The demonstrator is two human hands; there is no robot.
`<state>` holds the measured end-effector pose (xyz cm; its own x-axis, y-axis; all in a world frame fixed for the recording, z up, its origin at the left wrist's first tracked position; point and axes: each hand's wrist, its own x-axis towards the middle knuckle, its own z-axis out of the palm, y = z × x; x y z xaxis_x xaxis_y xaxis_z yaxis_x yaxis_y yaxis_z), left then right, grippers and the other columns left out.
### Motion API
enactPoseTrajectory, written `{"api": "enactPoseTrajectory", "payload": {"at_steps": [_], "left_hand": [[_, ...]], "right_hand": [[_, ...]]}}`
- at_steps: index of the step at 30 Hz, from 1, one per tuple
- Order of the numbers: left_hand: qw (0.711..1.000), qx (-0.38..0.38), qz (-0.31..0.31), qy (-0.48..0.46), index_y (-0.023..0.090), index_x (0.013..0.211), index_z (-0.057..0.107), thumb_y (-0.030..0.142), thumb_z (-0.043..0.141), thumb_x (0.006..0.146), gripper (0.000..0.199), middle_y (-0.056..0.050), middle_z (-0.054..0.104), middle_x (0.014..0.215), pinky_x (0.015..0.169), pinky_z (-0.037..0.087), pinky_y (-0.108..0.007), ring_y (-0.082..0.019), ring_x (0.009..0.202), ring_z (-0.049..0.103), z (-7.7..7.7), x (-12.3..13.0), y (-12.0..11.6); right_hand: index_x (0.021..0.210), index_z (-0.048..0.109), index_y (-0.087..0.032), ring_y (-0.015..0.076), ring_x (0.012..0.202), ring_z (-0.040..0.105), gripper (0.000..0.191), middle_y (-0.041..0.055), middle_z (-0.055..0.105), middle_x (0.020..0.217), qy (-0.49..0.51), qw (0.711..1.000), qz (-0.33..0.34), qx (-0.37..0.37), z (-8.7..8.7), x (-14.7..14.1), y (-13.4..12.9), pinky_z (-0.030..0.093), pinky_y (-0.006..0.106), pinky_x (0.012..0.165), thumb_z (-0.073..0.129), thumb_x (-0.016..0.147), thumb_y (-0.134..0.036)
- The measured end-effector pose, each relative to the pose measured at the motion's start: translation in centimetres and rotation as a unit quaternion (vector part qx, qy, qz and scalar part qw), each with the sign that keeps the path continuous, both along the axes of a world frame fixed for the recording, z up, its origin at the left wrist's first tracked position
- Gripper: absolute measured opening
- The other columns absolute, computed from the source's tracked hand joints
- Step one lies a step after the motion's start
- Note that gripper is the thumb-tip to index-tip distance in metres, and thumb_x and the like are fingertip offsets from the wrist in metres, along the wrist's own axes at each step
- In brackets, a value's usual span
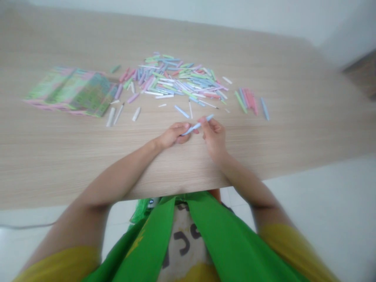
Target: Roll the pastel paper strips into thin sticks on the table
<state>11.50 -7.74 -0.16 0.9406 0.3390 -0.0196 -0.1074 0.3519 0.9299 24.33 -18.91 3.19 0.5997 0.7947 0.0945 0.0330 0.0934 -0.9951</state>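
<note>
Both hands hold a slim light blue pen, which slants up to the right above the near part of the table. My left hand is closed around its lower end, thumb on top. My right hand pinches it near its upper end, and the tip sticks out past the fingers. Just beyond the hands lie a loose light blue pen piece and a thin white refill with a dark tip. Blur hides the pen's finer details.
A wide pile of pastel pen parts spreads across the table beyond my hands. Stacked green and pink printed packs lie at the left. On the right are several pink pens and a separate blue one.
</note>
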Motion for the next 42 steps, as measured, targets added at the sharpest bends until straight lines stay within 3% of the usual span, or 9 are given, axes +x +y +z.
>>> {"api": "enactPoseTrajectory", "payload": {"at_steps": [3, 6, 11, 18, 24, 28, 31, 37, 42], "left_hand": [[1.000, 0.000, -0.018, -0.006, 0.009, 0.090, 0.074, 0.064, 0.071, 0.080, 0.055, 0.007, 0.032, 0.043, 0.042, 0.014, -0.024, -0.006, 0.039, 0.024, 0.0, -0.1, 0.0], [1.000, 0.009, -0.003, -0.006, 0.009, 0.101, 0.075, 0.062, 0.070, 0.082, 0.056, 0.008, 0.034, 0.041, 0.043, 0.015, -0.024, -0.006, 0.038, 0.024, 0.1, -0.3, 0.0], [0.998, 0.055, 0.029, 0.014, 0.010, 0.116, 0.070, 0.058, 0.074, 0.081, 0.059, -0.001, 0.066, 0.061, 0.041, 0.027, -0.021, -0.006, 0.040, 0.044, 0.0, -0.3, -0.1], [0.995, 0.016, 0.094, -0.013, 0.013, 0.091, 0.064, 0.056, 0.077, 0.079, 0.046, 0.003, 0.059, 0.057, 0.043, 0.029, -0.019, -0.005, 0.042, 0.045, -0.4, 0.4, -0.7], [0.996, 0.053, 0.076, -0.004, 0.014, 0.092, 0.063, 0.058, 0.073, 0.082, 0.046, 0.003, 0.058, 0.058, 0.045, 0.032, -0.019, -0.006, 0.046, 0.046, 0.0, 0.3, -1.2], [0.995, 0.066, 0.074, -0.001, 0.015, 0.091, 0.065, 0.059, 0.072, 0.082, 0.046, 0.002, 0.058, 0.058, 0.046, 0.035, -0.020, -0.007, 0.048, 0.047, -0.1, 0.4, -1.2], [0.995, 0.071, 0.068, -0.008, 0.015, 0.093, 0.066, 0.060, 0.072, 0.082, 0.046, 0.003, 0.057, 0.058, 0.046, 0.036, -0.020, -0.008, 0.049, 0.049, -0.2, 0.4, -1.1], [0.996, 0.083, 0.034, -0.002, 0.011, 0.094, 0.066, 0.055, 0.068, 0.086, 0.045, 0.003, 0.053, 0.055, 0.045, 0.026, -0.022, -0.006, 0.045, 0.039, 0.1, -0.1, -1.4], [0.999, 0.028, 0.031, -0.009, 0.010, 0.113, 0.063, 0.032, 0.067, 0.069, 0.049, 0.004, 0.053, 0.053, 0.045, 0.017, -0.023, -0.008, 0.043, 0.036, -0.1, -0.1, -1.5]], "right_hand": [[0.083, 0.070, -0.024, 0.0080, 0.052, 0.045, 0.042, -0.0041, 0.057, 0.064, 0.011, 1.000, -0.010, 0.004, 0.8, -0.3, -0.5, 0.036, 0.024, 0.050, 0.068, 0.081, -0.066], [0.086, 0.071, -0.024, 0.0105, 0.061, 0.055, 0.040, -0.0023, 0.061, 0.069, 0.014, 0.999, -0.020, 0.024, 1.6, -0.2, -0.9, 0.042, 0.025, 0.058, 0.067, 0.083, -0.064], [0.085, 0.069, -0.025, 0.0120, 0.079, 0.060, 0.036, -0.0004, 0.067, 0.082, 0.049, 0.998, -0.034, 0.035, 1.7, 1.4, -0.6, 0.044, 0.023, 0.063, 0.068, 0.083, -0.061], [0.077, 0.054, -0.024, 0.0124, 0.073, 0.060, 0.038, -0.0032, 0.056, 0.071, 0.191, 0.977, -0.057, 0.075, 0.7, 3.8, 0.1, 0.057, 0.030, 0.072, 0.069, 0.084, -0.058], [0.082, 0.061, -0.023, 0.0088, 0.059, 0.051, 0.035, -0.0073, 0.045, 0.061, 0.293, 0.955, -0.007, 0.043, 1.3, 2.0, 0.0, 0.052, 0.025, 0.060, 0.080, 0.076, -0.051], [0.093, 0.064, -0.024, 0.0079, 0.054, 0.042, 0.039, -0.0087, 0.038, 0.058, 0.242, 0.968, 0.042, 0.040, 0.8, -0.3, -0.4, 0.040, 0.022, 0.050, 0.078, 0.076, -0.056], [0.097, 0.062, -0.024, 0.0076, 0.051, 0.038, 0.042, -0.0072, 0.045, 0.062, 0.178, 0.981, 0.054, 0.050, -0.3, -1.7, -0.8, 0.033, 0.023, 0.045, 0.073, 0.079, -0.061], [0.096, 0.057, -0.025, 0.0083, 0.052, 0.044, 0.037, -0.0044, 0.052, 0.069, -0.001, 1.000, -0.014, 0.026, -2.4, -1.8, -1.3, 0.035, 0.024, 0.047, 0.059, 0.091, -0.062], [0.096, 0.053, -0.029, 0.0122, 0.055, 0.047, 0.038, -0.0040, 0.045, 0.066, 0.009, 0.997, -0.059, 0.055, -1.4, -0.9, -1.2, 0.039, 0.027, 0.050, 0.054, 0.092, -0.066]]}}
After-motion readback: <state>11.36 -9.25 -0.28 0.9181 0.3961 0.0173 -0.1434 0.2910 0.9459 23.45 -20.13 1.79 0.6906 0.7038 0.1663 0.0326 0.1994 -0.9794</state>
